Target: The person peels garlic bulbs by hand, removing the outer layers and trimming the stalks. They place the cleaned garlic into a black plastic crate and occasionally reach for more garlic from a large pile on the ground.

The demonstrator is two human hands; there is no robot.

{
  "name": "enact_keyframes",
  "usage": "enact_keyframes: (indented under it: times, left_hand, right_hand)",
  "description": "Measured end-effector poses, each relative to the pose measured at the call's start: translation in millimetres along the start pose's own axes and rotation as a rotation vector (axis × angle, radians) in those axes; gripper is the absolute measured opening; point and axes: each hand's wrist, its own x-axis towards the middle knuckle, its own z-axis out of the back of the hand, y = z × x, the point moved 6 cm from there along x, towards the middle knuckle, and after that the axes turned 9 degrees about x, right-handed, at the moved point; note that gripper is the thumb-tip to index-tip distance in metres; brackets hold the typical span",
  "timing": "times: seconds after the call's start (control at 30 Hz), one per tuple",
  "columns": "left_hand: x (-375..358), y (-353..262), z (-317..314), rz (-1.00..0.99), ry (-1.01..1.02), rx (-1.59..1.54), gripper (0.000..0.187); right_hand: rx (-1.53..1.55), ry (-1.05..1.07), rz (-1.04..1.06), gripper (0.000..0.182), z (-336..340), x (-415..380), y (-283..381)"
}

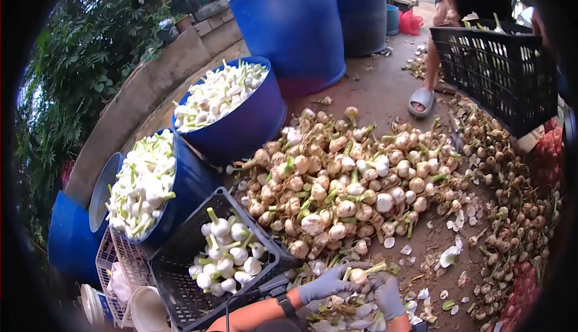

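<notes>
Low in the view, my left hand point(325, 286), in a grey glove, is closed on a garlic bulb point(358, 276) whose green stem points right. Close by on the right, my gloved right hand point(389, 296) has its fingers curled in beside the bulb; what they grip, if anything, is hidden. Loose skins and leaf scraps point(349, 317) lie below both hands. Just beyond spreads a big heap of unpeeled garlic point(343, 181) with stems on. Left of my left arm, a black crate point(174, 293) holds several clean white garlic bulbs point(226, 257).
Two blue tubs point(235, 127) point(189, 175) full of white garlic stand at left, with larger blue barrels point(289, 31) behind. Another person point(433, 61) at upper right holds a black crate point(497, 73). Smaller brownish bulbs point(512, 229) cover the ground at right.
</notes>
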Motion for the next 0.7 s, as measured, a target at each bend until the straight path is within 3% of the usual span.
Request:
enact_keyframes:
  times: [0.13, 0.2, 0.23, 0.27, 0.33, 0.37, 0.4, 0.47, 0.5, 0.53, 0.6, 0.63, 0.67, 0.7]
  left_hand:
    - [0.5, -3.6, -2.7, -0.025, 0.011, 0.161, 0.067]
    - [5.2, 20.7, 0.1, 0.050, 0.045, -0.379, 0.067]
    - [-1.0, 31.0, 7.9, -0.076, 0.026, 0.047, 0.048]
    - [-11.0, 22.3, 8.1, -0.333, -0.116, 0.334, 0.045]
    - [-9.6, 23.2, 0.3, -0.095, 0.098, -0.088, 0.053]
    - [-11.6, 6.2, -0.8, 0.066, 0.097, -0.330, 0.063]
    - [-6.7, -20.9, 5.8, -0.416, -0.103, 0.472, 0.070]
    - [-5.8, -11.2, -5.9, -0.067, -0.085, 0.184, 0.075]
    - [-5.8, -2.6, -4.3, -0.021, -0.092, 0.271, 0.079]
    - [-2.2, -2.0, 5.9, -0.310, -0.237, 0.777, 0.077]
    - [-4.1, 17.2, 1.9, 0.069, -0.089, 0.118, 0.078]
    - [-2.1, 22.6, 2.4, 0.178, -0.071, 0.025, 0.067]
    - [-1.0, 30.0, 8.0, 0.181, -0.069, 0.027, 0.067]
    - [0.9, 30.1, 22.2, -0.009, -0.128, 0.201, 0.062]
  right_hand:
    - [-0.015, -0.105, -0.036, 0.020, 3.8, 0.3, -8.1]
    - [-0.444, -0.206, 0.473, 0.018, 18.0, 11.4, -20.7]
    - [-0.700, -0.233, 0.549, 0.018, 0.2, -11.6, 19.1]
    - [-0.704, -0.238, 0.548, 0.018, 0.7, -10.9, 13.3]
    - [-0.556, -0.217, 0.451, 0.014, 8.9, -4.2, -8.2]
    - [-0.166, -0.135, 0.394, 0.015, -1.0, -4.1, 6.5]
    - [-0.167, -0.148, 0.384, 0.015, -3.0, -4.0, 18.7]
    - [0.191, 0.100, 0.101, 0.017, -12.3, -7.2, 10.2]
    - [0.040, 0.117, 0.167, 0.018, -8.7, -9.8, 8.9]
    - [-0.114, 0.144, 0.247, 0.021, -8.6, -7.2, 8.5]
    - [0.108, 0.003, 0.027, 0.021, -0.1, 1.3, -20.1]
    - [-0.065, -0.002, 0.090, 0.021, 4.4, 7.9, -27.9]
    - [-0.061, -0.005, 0.090, 0.021, 8.0, 3.7, -36.7]
    - [-0.082, 0.075, 0.154, 0.021, 5.3, 0.6, -40.3]
